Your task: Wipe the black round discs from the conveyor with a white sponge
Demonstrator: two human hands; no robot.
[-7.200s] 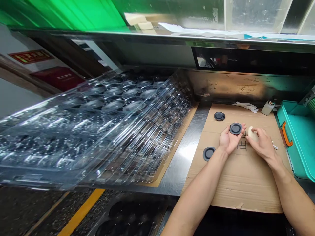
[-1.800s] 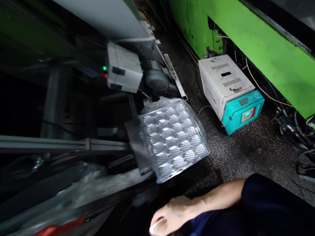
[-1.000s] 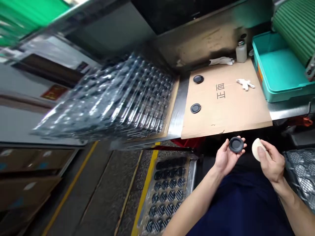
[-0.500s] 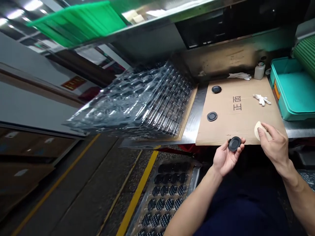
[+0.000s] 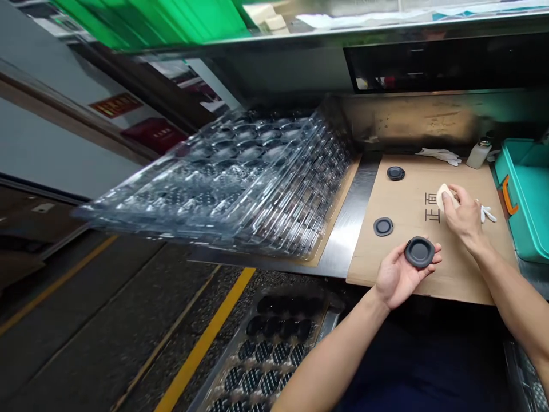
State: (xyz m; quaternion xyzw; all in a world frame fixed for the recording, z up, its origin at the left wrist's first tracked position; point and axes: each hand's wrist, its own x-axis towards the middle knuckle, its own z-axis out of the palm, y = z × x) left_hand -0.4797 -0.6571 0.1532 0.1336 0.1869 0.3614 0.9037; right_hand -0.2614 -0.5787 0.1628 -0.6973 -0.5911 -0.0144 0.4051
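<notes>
My left hand (image 5: 401, 274) holds a black, rounded, lid-like plastic part (image 5: 419, 252) on its fingertips, just above the front of the cardboard sheet (image 5: 369, 257). A cream-coloured pad (image 5: 445, 198), possibly a sponge, is pinched in my right hand (image 5: 465, 217), over the printed characters on the cardboard. Two similar black parts lie at the sheet's left side: one nearer (image 5: 383, 226), the other farther back (image 5: 395, 173). A white glove (image 5: 488, 214) is partly hidden behind my right hand.
Clear plastic trays (image 5: 257, 183) are stacked left of the cardboard. A teal bin (image 5: 521, 229) stands at the right, near a small bottle (image 5: 479, 153) and another white glove (image 5: 440, 155). Below the bench edge sits a tray of black parts (image 5: 261, 355). A shelf (image 5: 300, 43) with a green crate (image 5: 163, 23) spans above.
My right hand has moved up and left with the cream pad, from the sheet's front right to over the characters. The left hand still holds the black part, now turned flatter. The view has shifted.
</notes>
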